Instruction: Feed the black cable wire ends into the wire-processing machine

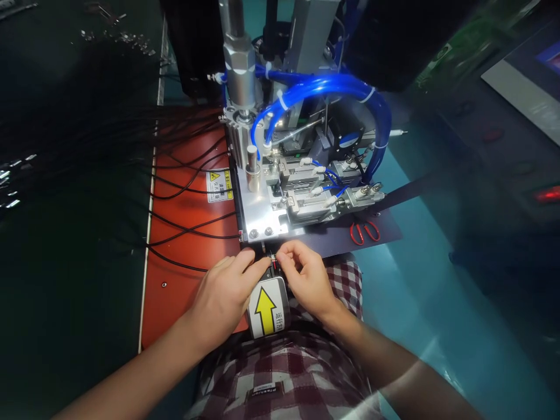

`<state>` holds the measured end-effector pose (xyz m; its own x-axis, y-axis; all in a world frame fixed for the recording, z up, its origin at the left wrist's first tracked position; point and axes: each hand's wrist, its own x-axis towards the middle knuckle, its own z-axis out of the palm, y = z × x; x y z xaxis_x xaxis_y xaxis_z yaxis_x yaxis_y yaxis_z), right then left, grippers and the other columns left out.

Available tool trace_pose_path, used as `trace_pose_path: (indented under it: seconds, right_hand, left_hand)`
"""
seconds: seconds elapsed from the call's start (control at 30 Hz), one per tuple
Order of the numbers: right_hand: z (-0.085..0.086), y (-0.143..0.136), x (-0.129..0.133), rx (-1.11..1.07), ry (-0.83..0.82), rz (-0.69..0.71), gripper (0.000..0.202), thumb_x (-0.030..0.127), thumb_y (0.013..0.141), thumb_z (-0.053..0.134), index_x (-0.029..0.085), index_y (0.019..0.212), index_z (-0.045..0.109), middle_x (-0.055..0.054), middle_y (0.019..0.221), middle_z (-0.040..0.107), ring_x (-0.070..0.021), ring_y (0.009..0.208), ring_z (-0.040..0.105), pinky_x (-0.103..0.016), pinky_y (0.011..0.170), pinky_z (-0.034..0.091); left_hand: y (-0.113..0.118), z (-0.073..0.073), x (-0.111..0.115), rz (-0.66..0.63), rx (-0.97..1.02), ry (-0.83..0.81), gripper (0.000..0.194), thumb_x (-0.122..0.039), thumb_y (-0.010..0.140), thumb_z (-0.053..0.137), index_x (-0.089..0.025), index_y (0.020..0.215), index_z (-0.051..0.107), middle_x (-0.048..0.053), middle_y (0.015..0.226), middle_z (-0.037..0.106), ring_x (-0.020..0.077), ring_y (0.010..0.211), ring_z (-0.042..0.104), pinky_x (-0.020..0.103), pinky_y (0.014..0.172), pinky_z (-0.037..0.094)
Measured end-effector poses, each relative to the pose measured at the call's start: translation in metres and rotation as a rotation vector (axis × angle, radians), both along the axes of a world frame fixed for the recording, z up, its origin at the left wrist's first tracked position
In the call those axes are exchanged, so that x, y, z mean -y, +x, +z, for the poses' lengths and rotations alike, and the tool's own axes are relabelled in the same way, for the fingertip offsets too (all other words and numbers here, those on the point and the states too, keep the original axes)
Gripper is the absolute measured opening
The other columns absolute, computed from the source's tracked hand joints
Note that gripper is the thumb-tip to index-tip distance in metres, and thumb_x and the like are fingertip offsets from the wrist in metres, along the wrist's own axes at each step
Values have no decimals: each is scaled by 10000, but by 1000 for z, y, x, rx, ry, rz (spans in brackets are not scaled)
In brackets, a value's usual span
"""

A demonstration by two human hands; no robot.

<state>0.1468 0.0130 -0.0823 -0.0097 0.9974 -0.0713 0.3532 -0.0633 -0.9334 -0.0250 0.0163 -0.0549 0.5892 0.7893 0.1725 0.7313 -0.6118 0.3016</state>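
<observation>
My left hand (225,286) is closed, its thumb and index finger pinched at a small cable end (274,262) with silvery and red bits. From the other side my right hand (308,277) pinches at the same spot, fingers curled. The fingertips hide most of the piece, so its exact kind does not show. Both hands sit at the front edge of a machine's metal plate (262,213), just above a curved cover with a yellow arrow label (265,309). A black cable (179,261) runs from the left and disappears behind my left hand.
Pneumatic cylinders (308,201) and thick blue air hoses (332,84) rise behind the plate. Red-handled scissors (364,233) lie to the right on a dark board (321,240). Black cables cross an orange-red surface (175,309) bearing a warning label (219,185) at left.
</observation>
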Motion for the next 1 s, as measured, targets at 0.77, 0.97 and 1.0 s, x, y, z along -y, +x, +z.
trace_pose_path:
  seconds: [0.77,0.97,1.0]
  right_hand:
    - [2,3,-1,70,47,46,109,191,869,465,193,777,524,-9,709,541,-155,643,504,-266,615,396]
    - [1,3,-1,-39,-17,48,120,217,886,463,190,780,515,0,706,514,-144,633,489,-254,596,400]
    - [1,2,-1,-54,-22,50,120,216,886,464,189,781,514,2,704,511,-141,630,487,-252,594,401]
  left_hand:
    - [0,-1,-1,-4,47,1,302,-101,860,417,-149,1092,606,76,851,586,199,659,547,314,581,475]
    - [0,-1,-1,-3,57,-4,311,-102,879,381,-154,1096,598,76,849,582,205,670,552,314,571,474]
    - [0,-1,-1,-3,58,-6,309,-106,880,383,-156,1100,595,76,854,582,206,673,553,316,574,475]
